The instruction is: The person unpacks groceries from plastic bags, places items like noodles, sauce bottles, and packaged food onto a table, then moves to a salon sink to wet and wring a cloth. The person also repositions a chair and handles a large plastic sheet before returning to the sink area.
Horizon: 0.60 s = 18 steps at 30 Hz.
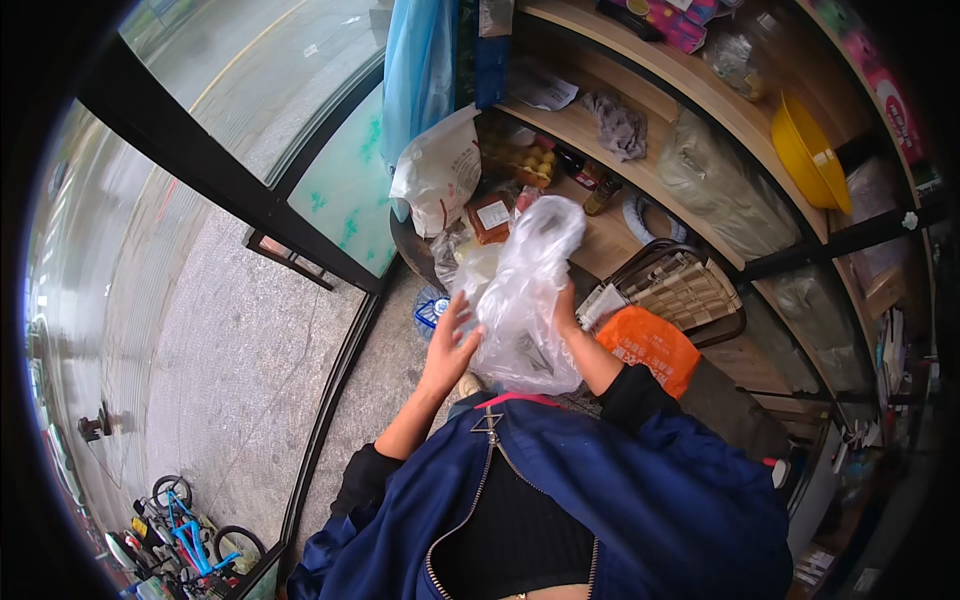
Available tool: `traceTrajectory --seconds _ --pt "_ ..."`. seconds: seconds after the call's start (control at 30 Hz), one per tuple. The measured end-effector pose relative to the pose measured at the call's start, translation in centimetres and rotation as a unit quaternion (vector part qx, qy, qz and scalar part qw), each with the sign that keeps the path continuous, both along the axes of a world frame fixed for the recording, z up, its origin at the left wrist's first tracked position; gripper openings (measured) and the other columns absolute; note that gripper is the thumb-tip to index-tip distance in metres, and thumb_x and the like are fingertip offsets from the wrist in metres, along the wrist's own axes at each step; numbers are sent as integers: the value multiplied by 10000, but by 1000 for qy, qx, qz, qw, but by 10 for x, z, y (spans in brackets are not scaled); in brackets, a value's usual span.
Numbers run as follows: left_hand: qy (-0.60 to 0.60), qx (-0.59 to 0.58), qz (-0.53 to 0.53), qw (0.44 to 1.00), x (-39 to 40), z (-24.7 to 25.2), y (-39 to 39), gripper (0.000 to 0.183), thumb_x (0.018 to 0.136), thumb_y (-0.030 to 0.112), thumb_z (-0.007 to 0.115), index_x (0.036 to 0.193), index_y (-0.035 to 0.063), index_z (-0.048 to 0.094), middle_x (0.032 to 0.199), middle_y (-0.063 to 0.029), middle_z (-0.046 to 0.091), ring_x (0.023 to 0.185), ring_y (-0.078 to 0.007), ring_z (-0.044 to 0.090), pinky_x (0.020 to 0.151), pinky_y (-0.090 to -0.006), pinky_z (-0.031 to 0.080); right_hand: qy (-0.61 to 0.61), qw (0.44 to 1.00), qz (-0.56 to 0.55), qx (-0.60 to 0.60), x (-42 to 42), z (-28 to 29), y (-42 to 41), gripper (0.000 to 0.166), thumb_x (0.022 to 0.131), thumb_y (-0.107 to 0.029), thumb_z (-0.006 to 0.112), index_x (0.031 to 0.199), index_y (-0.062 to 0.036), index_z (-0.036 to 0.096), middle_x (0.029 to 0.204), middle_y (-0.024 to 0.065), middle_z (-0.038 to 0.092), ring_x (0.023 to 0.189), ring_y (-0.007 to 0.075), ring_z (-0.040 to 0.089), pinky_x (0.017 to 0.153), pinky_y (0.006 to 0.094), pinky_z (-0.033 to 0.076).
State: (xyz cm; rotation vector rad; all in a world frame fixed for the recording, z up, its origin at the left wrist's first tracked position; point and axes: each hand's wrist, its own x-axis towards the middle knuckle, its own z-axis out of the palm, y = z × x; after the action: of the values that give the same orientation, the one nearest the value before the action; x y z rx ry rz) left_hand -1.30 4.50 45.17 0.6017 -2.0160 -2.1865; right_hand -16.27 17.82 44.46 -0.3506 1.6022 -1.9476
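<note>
A translucent white plastic bag [525, 315] is held up in front of my body, its loose top standing above my hands. My right hand [568, 306] grips the bag's right side, its fingers partly hidden by the film. On the other side, my left hand [451, 346] is at the bag's left edge, fingers apart; whether it touches the film is unclear. Something pale shows dimly through the bag's lower part. Just beyond it, a labelled pack of reddish-brown food [491, 217] and clear plastic bags lie on a dark round surface.
Wooden shelves [637, 82] curve along the right, holding a yellow bowl [810, 154] and wrapped goods. An orange bag [651, 346] and a woven folding chair [679, 289] stand at the right. A blue-capped water bottle [429, 310] is on the floor. At left is a glass door frame [330, 420].
</note>
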Motion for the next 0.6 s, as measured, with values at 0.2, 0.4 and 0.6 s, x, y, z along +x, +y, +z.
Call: traceTrajectory --seconds 0.2,0.4,0.6 --pt "-106 325 15 940 9 -24 -8 856 788 388 584 1351 296 -54 1421 -84 33 1265 -292 195 898 -586 285 23 996 56 67 -8 -20 -21 362 748 -91 584 1078 21 486 947 128 579 860 209 561 741 305 457" --pt "-23 475 18 880 -28 -10 -18 680 780 331 611 1304 126 229 1253 -81 384 1158 -262 379 909 -425 385 151 957 153 197 20 -69 -42 381 770 -139 553 1102 25 461 948 177 576 864 266 571 740 331 459" --pt "-114 411 169 889 -81 -37 -15 454 754 126 557 1165 7 404 1032 -145 537 911 -293 557 793 -414 470 236 870 306 306 -20 -62 -39 481 752 -175 567 1174 -7 407 1031 246 535 943 352 540 779 381 442"
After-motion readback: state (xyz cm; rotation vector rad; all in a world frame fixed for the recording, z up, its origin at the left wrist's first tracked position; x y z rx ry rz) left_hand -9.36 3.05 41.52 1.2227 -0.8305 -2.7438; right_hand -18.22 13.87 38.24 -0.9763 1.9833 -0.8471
